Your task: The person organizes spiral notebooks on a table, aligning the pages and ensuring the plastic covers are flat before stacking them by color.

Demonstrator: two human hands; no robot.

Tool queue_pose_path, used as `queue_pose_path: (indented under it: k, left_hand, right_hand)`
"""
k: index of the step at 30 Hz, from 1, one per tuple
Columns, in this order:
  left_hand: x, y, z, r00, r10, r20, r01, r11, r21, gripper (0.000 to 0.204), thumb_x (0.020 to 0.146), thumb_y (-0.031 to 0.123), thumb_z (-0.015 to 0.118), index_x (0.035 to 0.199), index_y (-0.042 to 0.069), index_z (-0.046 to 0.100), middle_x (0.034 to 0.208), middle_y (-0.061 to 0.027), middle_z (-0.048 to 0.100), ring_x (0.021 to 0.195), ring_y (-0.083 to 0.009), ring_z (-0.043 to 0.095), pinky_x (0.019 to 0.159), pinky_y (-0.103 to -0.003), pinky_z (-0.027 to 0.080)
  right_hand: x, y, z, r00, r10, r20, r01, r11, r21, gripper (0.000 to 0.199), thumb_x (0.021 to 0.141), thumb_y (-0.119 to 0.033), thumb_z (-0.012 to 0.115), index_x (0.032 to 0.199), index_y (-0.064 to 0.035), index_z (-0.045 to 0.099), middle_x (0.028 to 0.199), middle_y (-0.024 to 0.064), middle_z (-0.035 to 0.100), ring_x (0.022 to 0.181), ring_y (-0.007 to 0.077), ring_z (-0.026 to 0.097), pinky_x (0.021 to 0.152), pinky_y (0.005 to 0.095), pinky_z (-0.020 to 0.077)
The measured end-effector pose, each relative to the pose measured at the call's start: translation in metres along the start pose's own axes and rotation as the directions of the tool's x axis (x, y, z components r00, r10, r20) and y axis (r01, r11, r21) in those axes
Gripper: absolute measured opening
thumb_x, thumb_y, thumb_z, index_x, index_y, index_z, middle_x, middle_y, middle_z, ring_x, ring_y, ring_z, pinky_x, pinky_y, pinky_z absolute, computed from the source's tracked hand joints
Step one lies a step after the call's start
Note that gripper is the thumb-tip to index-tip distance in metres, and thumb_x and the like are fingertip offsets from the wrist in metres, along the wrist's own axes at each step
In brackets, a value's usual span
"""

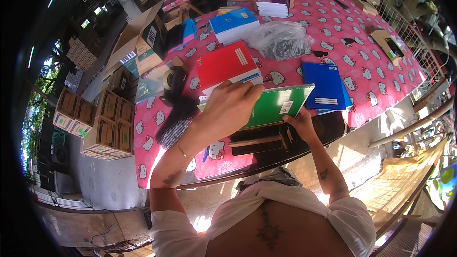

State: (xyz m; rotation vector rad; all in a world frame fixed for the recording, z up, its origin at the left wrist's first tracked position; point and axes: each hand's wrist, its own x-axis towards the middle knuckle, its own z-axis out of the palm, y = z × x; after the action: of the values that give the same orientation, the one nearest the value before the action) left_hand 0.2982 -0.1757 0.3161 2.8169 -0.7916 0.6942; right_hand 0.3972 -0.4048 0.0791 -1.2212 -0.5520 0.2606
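A green notebook (269,109) is held tilted up over the near edge of the table. My left hand (228,107) is closed at its left end, fingers bent over the upper edge. My right hand (301,123) grips the lower right corner, thumb on the cover. Beneath the notebook lies a dark wooden frame (257,143). Just beyond my left hand rises a stack of notebooks topped by a red notebook (223,69). To the right of the green one, a dark blue notebook (323,85) rests on a lighter blue one.
A blue-topped notebook stack (233,21) and crumpled clear plastic (281,40) lie farther back. Across the table a person handles a purple-topped notebook stack (273,2). A tape dispenser (170,78) and an opened carton (143,47) stand left. Brown boxes (107,119) are piled beside the table.
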Motion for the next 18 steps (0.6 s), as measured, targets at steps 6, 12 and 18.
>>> queue_pose_path:
  k: [6,12,18]
  left_hand:
    - [-0.008,-0.003,-0.001,0.998,0.020,0.064,-0.022,0.999,0.031,0.028,0.081,0.004,0.068,0.108,0.003,0.061,0.082,-0.0087,0.064,0.076,-0.0284,0.066,0.069,-0.040,0.050]
    - [-0.074,0.000,0.058,0.989,-0.147,0.004,0.140,0.951,0.276,0.048,0.081,0.015,0.066,0.127,0.002,0.059,0.126,-0.0199,0.061,0.127,-0.0348,0.053,0.106,-0.060,0.037]
    - [-0.158,0.012,0.112,0.487,-0.727,-0.484,0.631,0.676,-0.380,0.069,0.082,-0.001,0.052,0.150,0.001,0.039,0.157,-0.0222,0.030,0.146,-0.0349,0.030,0.114,-0.051,0.028]
  right_hand:
    - [-0.005,0.017,0.014,0.998,0.058,-0.040,-0.057,0.998,0.028,0.023,0.090,0.003,0.071,0.112,-0.0032,0.068,0.103,0.0013,0.073,0.093,0.0099,0.065,0.084,0.0254,0.0526]
    - [-0.013,0.014,0.027,0.999,0.014,0.032,-0.015,1.000,0.026,0.055,0.088,-0.006,0.075,0.137,-0.0053,0.051,0.129,0.0089,0.063,0.118,0.0149,0.057,0.098,0.0316,0.0464]
    - [-0.020,0.023,0.045,0.996,0.070,-0.050,-0.074,0.995,-0.071,0.073,0.087,-0.016,0.077,0.147,-0.0022,0.037,0.132,0.0144,0.057,0.125,0.0204,0.053,0.106,0.0347,0.0417]
